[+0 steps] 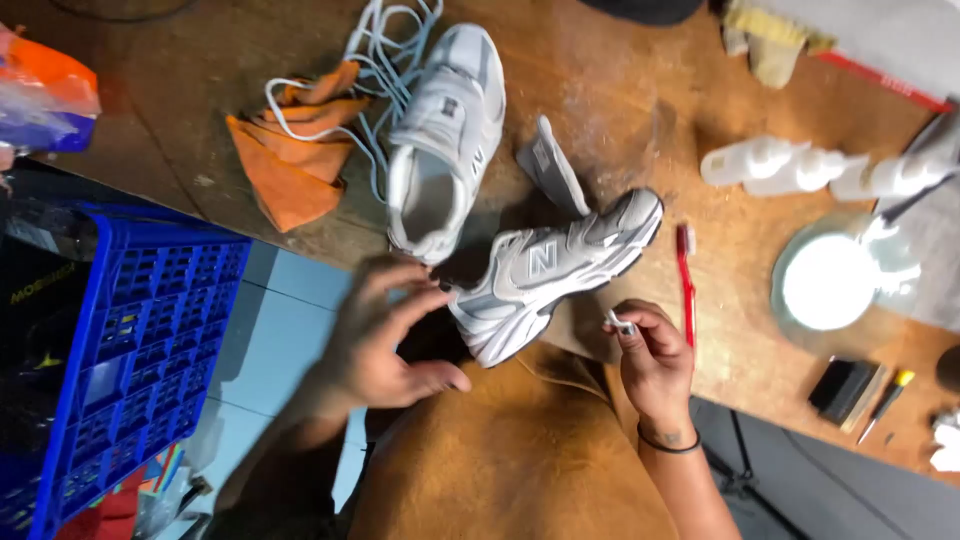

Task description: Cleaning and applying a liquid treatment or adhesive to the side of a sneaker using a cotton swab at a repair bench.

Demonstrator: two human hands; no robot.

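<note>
At the near edge of the table (pixel 640 90), your left hand (pixel 385 340) is spread open with its fingertips against the heel of the grey-and-white sneaker (pixel 555 270). Its long axis runs from that heel up and right to the toe. Your right hand (pixel 650 355), just beside the sole, pinches a small white object (pixel 621 323) closed in its grip; your left is nearer.

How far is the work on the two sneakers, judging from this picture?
Done: laces are out, lying by the orange cloth; an insole is removed. In hand: left hand steadies the near sneaker; right hand pinches something small and white. Left: the red toothbrush lies untouched.
</note>
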